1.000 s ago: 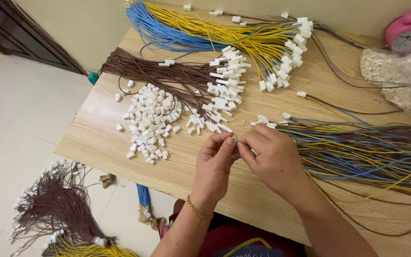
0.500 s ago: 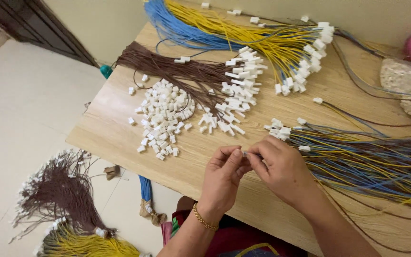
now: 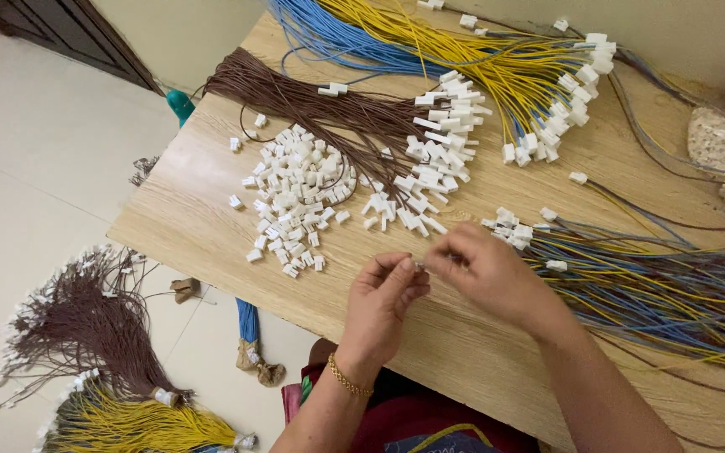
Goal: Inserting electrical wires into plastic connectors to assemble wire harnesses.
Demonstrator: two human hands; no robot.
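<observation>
Over the near edge of the wooden tabletop [image 3: 211, 210] the left hand [image 3: 382, 304] and the right hand [image 3: 488, 270] meet fingertip to fingertip, each grip pinched shut on a small white connector [image 3: 420, 265] that sits between them, mostly hidden by the fingers. Whether a wire end is already seated in it cannot be told. To do this well, I judge the left grip should hold the housing steady and square while the right feeds the wire straight in, not at an angle, with the work kept low over the tabletop so a dropped piece stays within reach.

Only a speck of white plastic shows of the connector; it looks like the loose ones in the pile of white connectors [image 3: 295, 189] lying up and to the left of the hands: small, blocky, pale. Just beside the right hand, a bundle of blue and yellow wires [image 3: 656, 289] runs off to the right, some ends already capped in white. Farther back lie a brown wire bundle [image 3: 312, 105] and a yellow and blue bundle [image 3: 480, 54], both tipped with white housings. More bundles rest on the floor [image 3: 35, 168] at the left
</observation>
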